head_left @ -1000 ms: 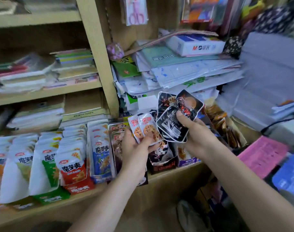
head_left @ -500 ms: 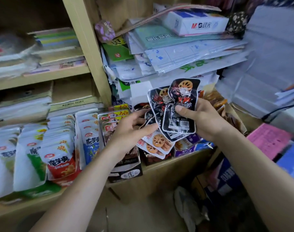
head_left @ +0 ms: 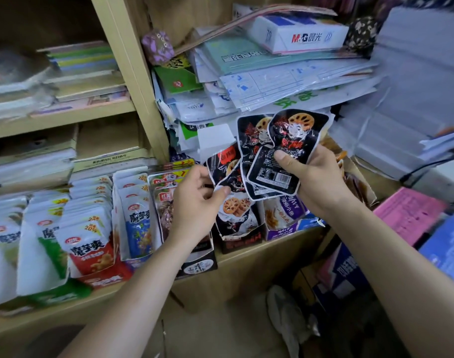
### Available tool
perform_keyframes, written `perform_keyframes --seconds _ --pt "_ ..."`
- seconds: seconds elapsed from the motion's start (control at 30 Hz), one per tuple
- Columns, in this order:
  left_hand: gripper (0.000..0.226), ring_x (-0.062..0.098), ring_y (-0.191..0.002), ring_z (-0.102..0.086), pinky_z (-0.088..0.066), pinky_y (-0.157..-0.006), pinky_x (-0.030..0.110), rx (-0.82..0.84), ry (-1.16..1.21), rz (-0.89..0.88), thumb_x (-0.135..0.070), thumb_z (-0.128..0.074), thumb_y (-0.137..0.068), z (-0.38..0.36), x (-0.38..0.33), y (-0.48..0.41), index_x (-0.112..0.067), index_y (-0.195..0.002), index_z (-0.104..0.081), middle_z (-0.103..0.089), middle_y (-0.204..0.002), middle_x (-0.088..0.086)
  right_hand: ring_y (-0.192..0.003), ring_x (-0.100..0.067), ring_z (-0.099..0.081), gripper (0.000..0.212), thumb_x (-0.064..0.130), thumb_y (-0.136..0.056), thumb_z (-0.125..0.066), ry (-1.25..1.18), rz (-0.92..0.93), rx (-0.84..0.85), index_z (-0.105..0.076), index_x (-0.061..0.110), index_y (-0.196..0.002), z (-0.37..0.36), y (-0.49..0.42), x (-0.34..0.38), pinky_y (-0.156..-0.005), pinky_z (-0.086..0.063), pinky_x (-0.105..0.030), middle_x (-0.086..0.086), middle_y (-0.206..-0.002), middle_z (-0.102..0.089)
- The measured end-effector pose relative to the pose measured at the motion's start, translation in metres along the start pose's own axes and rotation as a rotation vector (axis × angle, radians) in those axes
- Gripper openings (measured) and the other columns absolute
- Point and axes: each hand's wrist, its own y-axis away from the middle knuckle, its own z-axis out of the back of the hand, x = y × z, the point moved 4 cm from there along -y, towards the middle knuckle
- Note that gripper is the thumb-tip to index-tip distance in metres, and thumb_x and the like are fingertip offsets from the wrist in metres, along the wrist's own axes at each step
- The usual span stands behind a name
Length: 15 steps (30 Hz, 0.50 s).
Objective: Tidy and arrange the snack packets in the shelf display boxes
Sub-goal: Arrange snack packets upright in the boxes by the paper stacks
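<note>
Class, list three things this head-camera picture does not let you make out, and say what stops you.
- Brown box: its packets, hidden by the left hand.
- Black packets: how many, overlapped in the right hand.
- Far-left white packets: print blurred, cut by the edge.

Glossy plastic packets (head_left: 290, 153); matt wooden shelf (head_left: 246, 257).

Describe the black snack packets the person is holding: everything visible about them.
The black snack packets are glossy, crinkled plastic pouches with white edges, printed with a cartoon figure, lotus-root slices and red lettering. One shows a barcode panel. At least two are fanned, roughly upright, in the right hand, thumb pressed on the front one. The left hand pinches another, tilted, by its lower edge. They are held above the black display box that holds similar packets.
</note>
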Motion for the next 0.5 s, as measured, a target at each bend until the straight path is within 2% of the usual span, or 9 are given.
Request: perform_keyframes --seconds 0.03,0.1,0.17,0.27,0.33,0.4,0.5 --pt "0.032 0.008 -0.071 -0.066 -0.051 -0.063 0.019 0.000 -0.025 -0.019 -0.010 -0.080 -0.085 -0.001 0.000 0.001 -0.019 -0.096 -0.051 -0.064 -0.091 0.003 -0.090 -0.014 -0.073 0.011 0.017 -0.087 -0.070 0.021 0.007 0.009 -0.069 0.013 -0.096 -0.001 0.000 -0.001 -0.084 -0.058 -0.031 0.000 -0.094 -0.075" --pt "0.037 0.008 -0.077 -0.068 -0.057 -0.067 0.026 0.032 -0.122 -0.045 -0.013 -0.085 -0.080 -0.004 0.003 0.002 -0.023 -0.093 -0.051 -0.065 -0.089 -0.003 -0.104 -0.018 -0.071 0.017 0.013 -0.091 -0.070 0.074 0.002 0.026 -0.069 0.010 -0.107 0.000 0.001 -0.007 -0.095 -0.055 -0.037 -0.003 -0.107 -0.075" --pt "0.043 0.012 -0.082 -0.067 -0.060 -0.072 0.032 0.080 -0.232 -0.062 -0.018 -0.090 -0.074 -0.005 0.003 0.006 -0.022 -0.099 -0.054 -0.068 -0.090 -0.003 -0.112 -0.018 -0.068 0.021 0.009 -0.091 -0.070 0.100 -0.014 0.034 -0.069 0.010 -0.112 0.001 0.001 -0.012 -0.100 -0.051 -0.040 -0.003 -0.115 -0.074" --pt "0.044 -0.001 -0.089 -0.064 -0.054 -0.072 0.016 0.154 -0.213 -0.061 -0.021 -0.088 -0.075 -0.002 -0.004 0.010 -0.022 -0.107 -0.058 -0.067 -0.097 -0.012 -0.113 -0.016 -0.068 0.022 0.007 -0.091 -0.070 0.125 -0.013 0.061 -0.069 0.010 -0.113 0.001 0.002 -0.013 -0.098 -0.052 -0.036 -0.002 -0.116 -0.074" --pt "0.028 -0.008 -0.094 -0.063 -0.048 -0.075 0.007 0.146 -0.112 -0.028 -0.019 -0.080 -0.085 0.004 -0.006 0.009 -0.022 -0.105 -0.062 -0.069 -0.101 -0.014 -0.111 -0.016 -0.069 0.024 0.005 -0.091 -0.070 0.160 0.017 0.088 -0.069 0.009 -0.115 0.000 0.004 -0.010 -0.096 -0.054 -0.034 -0.002 -0.114 -0.074" --pt "0.017 -0.004 -0.093 -0.066 -0.047 -0.077 0.008 0.077 -0.078 -0.023 -0.017 -0.073 -0.091 0.012 -0.006 0.004 -0.023 -0.105 -0.067 -0.072 -0.100 -0.011 -0.103 -0.015 -0.071 0.022 0.006 -0.090 -0.072 0.232 0.035 0.115 -0.070 0.008 -0.112 -0.005 0.006 -0.008 -0.089 -0.057 -0.030 -0.001 -0.107 -0.076" --pt "0.031 -0.003 -0.084 -0.068 -0.047 -0.076 0.011 0.002 -0.109 -0.037 -0.011 -0.073 -0.090 0.024 -0.004 -0.002 -0.039 -0.097 -0.064 -0.072 -0.088 -0.016 -0.095 -0.011 -0.072 0.020 0.013 -0.089 -0.076 0.381 0.067 0.179 -0.071 0.010 -0.108 -0.013 0.008 -0.006 -0.082 -0.056 -0.025 0.003 -0.099 -0.077"
